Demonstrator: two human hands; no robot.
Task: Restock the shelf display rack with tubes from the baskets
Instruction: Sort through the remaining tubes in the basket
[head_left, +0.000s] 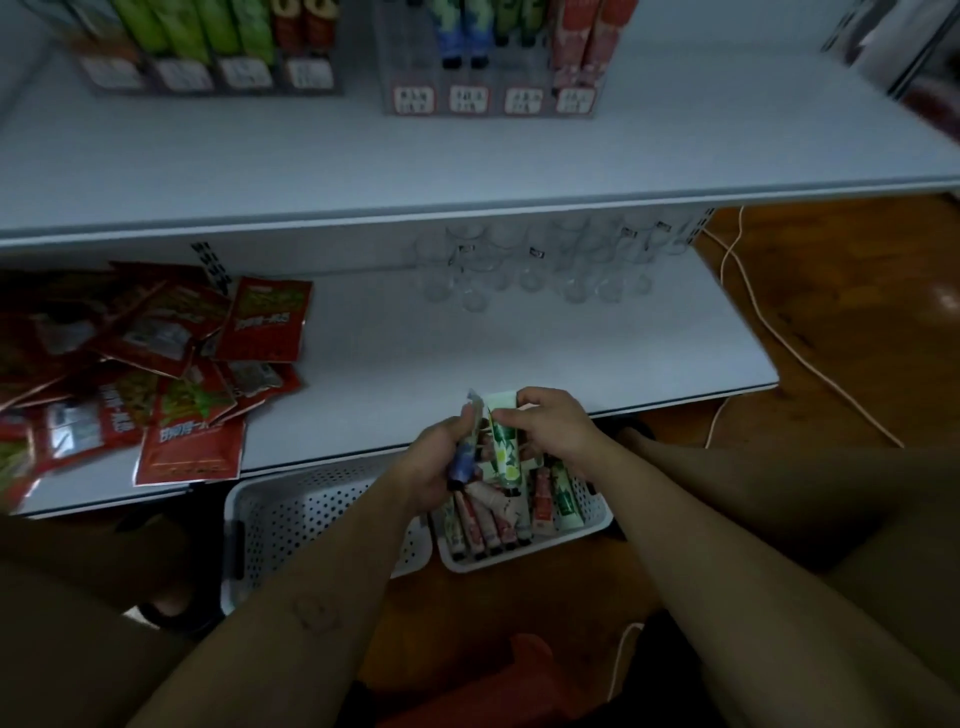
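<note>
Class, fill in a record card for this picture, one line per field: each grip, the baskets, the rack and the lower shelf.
Left grip: holds a blue tube
Right grip: holds a green-and-white tube
Right basket: white, perforated, under the hands, holding loose tubes
Left basket: white, perforated, beside it
Display rack: on the upper shelf, tubes standing in it
Lower shelf: red packets at left, clear glasses at back
</note>
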